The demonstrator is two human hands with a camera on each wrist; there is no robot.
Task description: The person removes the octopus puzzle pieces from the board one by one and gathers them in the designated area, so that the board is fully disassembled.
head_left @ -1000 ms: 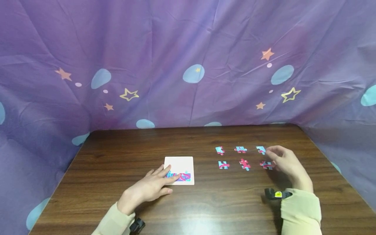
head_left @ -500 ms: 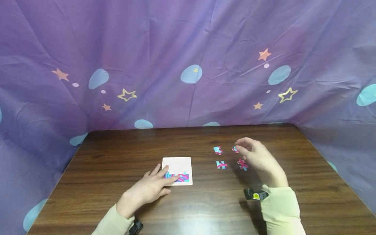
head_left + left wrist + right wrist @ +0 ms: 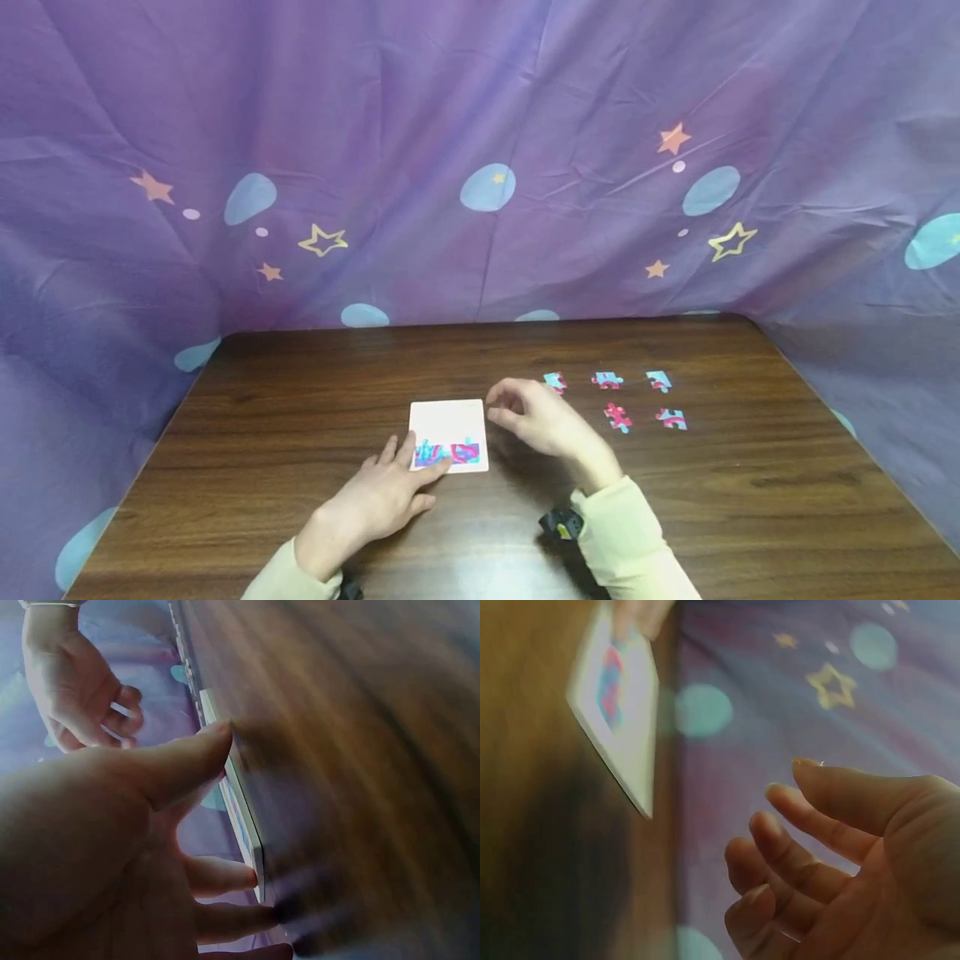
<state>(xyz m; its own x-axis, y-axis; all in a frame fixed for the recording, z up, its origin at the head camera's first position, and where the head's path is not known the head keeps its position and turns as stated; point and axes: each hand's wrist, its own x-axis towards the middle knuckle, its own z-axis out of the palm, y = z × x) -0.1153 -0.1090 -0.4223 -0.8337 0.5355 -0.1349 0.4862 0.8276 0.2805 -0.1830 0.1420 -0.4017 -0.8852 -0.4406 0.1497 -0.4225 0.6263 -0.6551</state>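
Note:
A square white puzzle tray [image 3: 447,415] lies on the table, a strip of blue, pink and purple puzzle pieces [image 3: 465,452] along its near edge. My left hand [image 3: 375,500] rests at the tray's lower left; its spread fingers touch the tray and the strip. The left wrist view shows fingers along the tray's edge [image 3: 244,817]. Beside the tray's right edge hovers my right hand [image 3: 543,421]. Its fingers are loosely bent, and in the right wrist view no piece shows between the thumb and fingers [image 3: 799,859].
Loose puzzle pieces lie in two rows on the right, among them a red one [image 3: 617,417] and a blue corner-like one [image 3: 658,381]. My right hand partly covers that area. The wooden table [image 3: 315,375] ends at a purple patterned cloth [image 3: 420,108].
My right hand has swept left from the far-right pieces, over the others, to the tray's right side. My left hand has drawn back slightly, uncovering more of the strip.

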